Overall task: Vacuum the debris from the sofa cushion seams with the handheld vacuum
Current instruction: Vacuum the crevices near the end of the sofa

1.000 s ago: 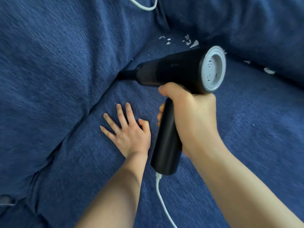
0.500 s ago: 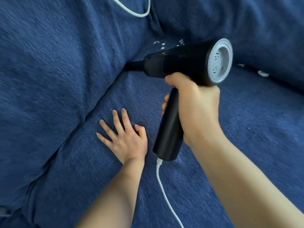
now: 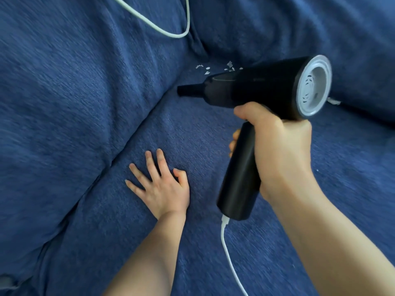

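Observation:
My right hand grips the handle of the black handheld vacuum, whose grey-ringed rear faces me. Its narrow nozzle points left at the seam between the blue seat cushion and the back cushion, just off the fabric. My left hand presses flat on the seat cushion, fingers spread, near the seam. Small white scraps of debris lie in the corner beyond the nozzle, and one more scrap shows right of the vacuum.
A white cable runs from the handle's base toward the lower edge. Another loop of white cable lies on the back cushion at the top. A second blue cushion fills the upper right.
The vacuum has moved along the seam toward the corner with the debris, its nozzle now slightly clear of the seam. My left hand has stayed flat on the cushion.

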